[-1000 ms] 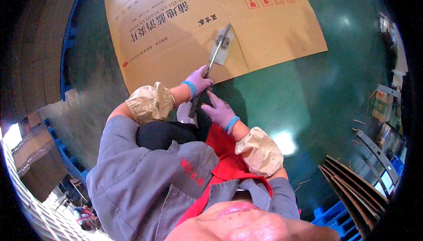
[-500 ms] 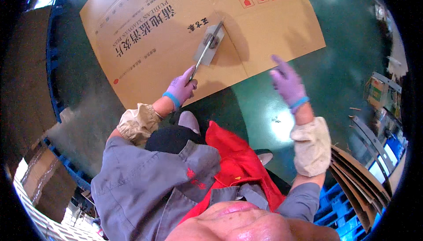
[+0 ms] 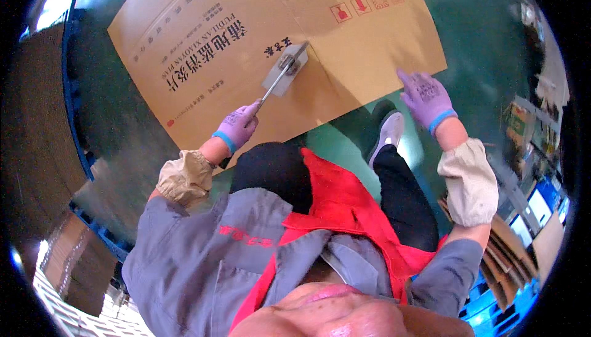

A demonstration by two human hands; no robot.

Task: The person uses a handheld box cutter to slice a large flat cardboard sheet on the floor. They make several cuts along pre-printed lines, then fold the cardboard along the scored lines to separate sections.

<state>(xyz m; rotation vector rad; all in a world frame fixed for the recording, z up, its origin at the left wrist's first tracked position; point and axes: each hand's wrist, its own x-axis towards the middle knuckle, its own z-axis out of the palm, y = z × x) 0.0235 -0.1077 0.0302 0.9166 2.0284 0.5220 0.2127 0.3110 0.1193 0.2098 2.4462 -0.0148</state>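
Observation:
A large flat sheet of brown printed cardboard [image 3: 228,54] spreads out in front of me. My left hand [image 3: 239,126], in a purple glove, is closed round the thin metal handle of a scraper-like tool [image 3: 275,84]. Its flat grey plate is over the middle of the cardboard; whether it touches the surface I cannot tell. My right hand [image 3: 425,98], gloved alike, is by the cardboard's near right edge. Its fingers are partly stretched out, and no object shows in them.
Stacked cardboard pieces [image 3: 506,260] stand at the lower right near a blue pallet [image 3: 492,306]. Dark green floor [image 3: 477,48] shows past the cardboard. Blue edging [image 3: 69,91] runs along the left, and my shoe [image 3: 391,131] is beside the cardboard's near edge.
My right hand has moved right and a little farther away. My left hand has shifted left with the tool, whose plate has also moved left. One foot has stepped forward beside the cardboard.

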